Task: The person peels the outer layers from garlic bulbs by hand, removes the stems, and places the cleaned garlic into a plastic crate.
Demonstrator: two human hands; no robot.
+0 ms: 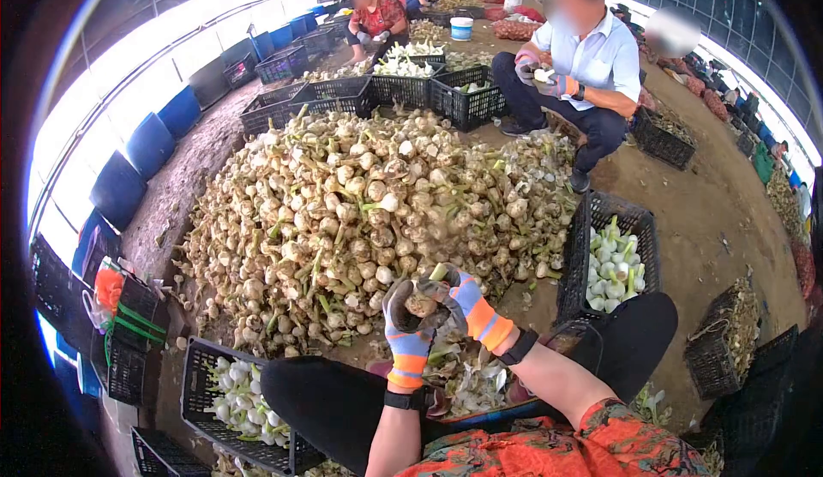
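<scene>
Both my hands wear grey gloves with orange and blue cuffs and meet on one garlic bulb [422, 303] just above my knees. My left hand [405, 330] cups the bulb from below and the left. My right hand [465, 300] grips it from the right, fingers curled over its green stem end. Right beyond the hands lies a big heap of unpeeled garlic bulbs [360, 211] on the dirt floor. Peeled skins and stems [467, 378] are piled between my legs.
Black crates hold cleaned white bulbs at my right [610, 267] and at my lower left [236, 391]. A seated person in a white shirt [591, 66] works across the heap; others sit farther back. More black crates [411, 91] line the far side, blue barrels [150, 143] the left.
</scene>
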